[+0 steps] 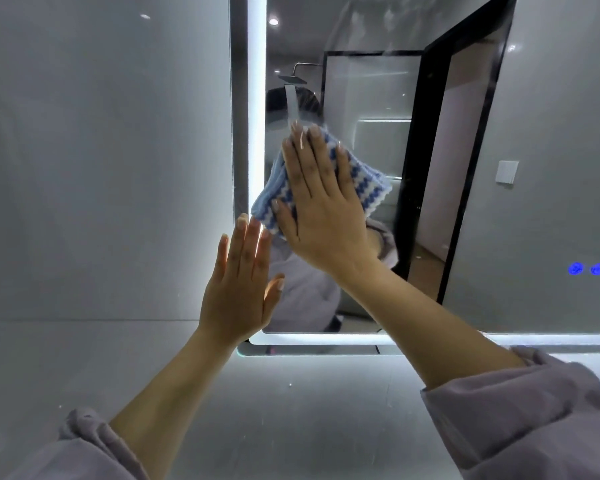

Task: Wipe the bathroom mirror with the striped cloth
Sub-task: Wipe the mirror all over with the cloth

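Note:
A lit-edged bathroom mirror (447, 168) fills the upper right of the head view. My right hand (321, 206) lies flat with straight fingers on a blue-and-white striped cloth (361, 180), pressing it against the glass near the mirror's left side. My left hand (238, 287) is flat too, fingers straight, resting at the mirror's lower left corner over the glowing left edge strip (256, 98). Part of the cloth is hidden under my right palm.
A grey tiled wall (101, 168) lies left of the mirror and below it. Two blue touch lights (586, 269) glow at the mirror's lower right. The glass reflects a black-framed doorway, a shower head and a person in a pale top.

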Tool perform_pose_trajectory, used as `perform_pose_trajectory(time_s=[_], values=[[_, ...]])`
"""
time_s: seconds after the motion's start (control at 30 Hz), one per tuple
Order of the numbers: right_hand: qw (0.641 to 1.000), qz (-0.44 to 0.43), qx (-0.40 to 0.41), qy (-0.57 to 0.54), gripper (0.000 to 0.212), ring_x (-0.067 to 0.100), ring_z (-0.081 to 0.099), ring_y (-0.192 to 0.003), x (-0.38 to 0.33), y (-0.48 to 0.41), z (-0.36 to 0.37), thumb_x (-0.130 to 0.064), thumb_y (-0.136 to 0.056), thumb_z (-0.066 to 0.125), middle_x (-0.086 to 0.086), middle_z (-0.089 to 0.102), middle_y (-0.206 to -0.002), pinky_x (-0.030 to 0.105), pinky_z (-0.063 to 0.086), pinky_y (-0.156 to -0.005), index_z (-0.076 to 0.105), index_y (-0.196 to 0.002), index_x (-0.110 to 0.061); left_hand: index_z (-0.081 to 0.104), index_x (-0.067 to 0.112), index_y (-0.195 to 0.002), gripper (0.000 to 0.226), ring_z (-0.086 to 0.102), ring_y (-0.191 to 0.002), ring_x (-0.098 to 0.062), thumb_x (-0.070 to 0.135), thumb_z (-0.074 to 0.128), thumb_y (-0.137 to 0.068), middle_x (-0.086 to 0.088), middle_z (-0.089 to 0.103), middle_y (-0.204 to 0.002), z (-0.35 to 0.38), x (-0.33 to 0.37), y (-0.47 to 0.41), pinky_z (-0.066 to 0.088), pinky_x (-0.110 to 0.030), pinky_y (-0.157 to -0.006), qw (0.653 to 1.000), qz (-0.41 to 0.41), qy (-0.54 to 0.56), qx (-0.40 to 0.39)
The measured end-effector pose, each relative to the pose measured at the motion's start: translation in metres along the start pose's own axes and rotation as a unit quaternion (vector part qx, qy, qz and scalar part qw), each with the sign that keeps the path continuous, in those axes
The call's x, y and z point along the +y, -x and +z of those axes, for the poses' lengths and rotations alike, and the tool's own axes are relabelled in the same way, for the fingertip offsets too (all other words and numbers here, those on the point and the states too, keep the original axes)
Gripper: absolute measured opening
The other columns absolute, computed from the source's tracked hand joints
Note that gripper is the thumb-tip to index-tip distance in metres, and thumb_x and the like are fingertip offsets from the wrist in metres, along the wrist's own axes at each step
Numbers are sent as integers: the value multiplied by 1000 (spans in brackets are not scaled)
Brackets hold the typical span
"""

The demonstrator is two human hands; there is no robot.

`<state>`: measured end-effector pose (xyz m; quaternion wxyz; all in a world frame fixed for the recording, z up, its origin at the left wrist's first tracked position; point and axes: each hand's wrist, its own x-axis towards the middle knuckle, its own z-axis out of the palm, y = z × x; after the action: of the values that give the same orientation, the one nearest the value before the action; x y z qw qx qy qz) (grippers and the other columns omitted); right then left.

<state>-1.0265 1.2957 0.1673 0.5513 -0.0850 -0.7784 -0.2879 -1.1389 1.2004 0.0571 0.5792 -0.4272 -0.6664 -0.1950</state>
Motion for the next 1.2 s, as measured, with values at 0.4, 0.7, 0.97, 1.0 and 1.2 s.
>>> perform_pose_trajectory(time_s=[0.4, 0.7, 0.97, 1.0, 1.2], values=[[998, -2, -61, 22, 66, 22, -4, -148, 9, 88, 10, -47, -100, 22, 8, 8, -159, 41, -6, -120, 3, -152, -11, 10, 8, -151, 70, -7, -149, -26, 51, 26, -98, -9, -5, -161, -3, 0, 0, -3, -38, -122, 1000, 1, 15, 15], [974, -187, -97, 83, 66, 24, 13, -145, 22, 173, 13, -43, -97, 29, 7, 21, -155, 40, 1, -121, 14, -152, -9, 10, 10, -151, 72, -4, -150, -27, 49, 32, -95, -7, -7, -161, -3, 0, 1, -1, -38, -122, 1000, -2, 19, 7], [968, -223, -97, 63, 56, 23, 25, -142, 37, 117, 6, -44, -100, 22, 6, 33, -151, 39, 4, -120, 30, -146, -13, 9, 8, -152, 70, -1, -150, -29, 49, 28, -98, -9, -5, -162, -4, 1, 0, 1, -39, -122, 1000, 3, 22, 7], [971, -217, -83, 56, 57, 22, 24, -141, 39, 96, 4, -44, -100, 19, 6, 30, -151, 40, 4, -119, 29, -146, -13, 8, 9, -152, 70, 0, -149, -29, 48, 27, -98, -10, -4, -162, -4, 1, 0, 1, -39, -122, 1000, 4, 25, 7], [984, -163, -40, 63, 64, 23, 10, -147, 50, -35, -14, -48, -100, 22, 11, 16, -159, 40, 3, -119, 10, -151, -12, 9, 6, -152, 69, 0, -150, -30, 47, 25, -99, -11, -3, -161, -6, 1, 0, 1, -38, -122, 1000, 3, 28, -10]])
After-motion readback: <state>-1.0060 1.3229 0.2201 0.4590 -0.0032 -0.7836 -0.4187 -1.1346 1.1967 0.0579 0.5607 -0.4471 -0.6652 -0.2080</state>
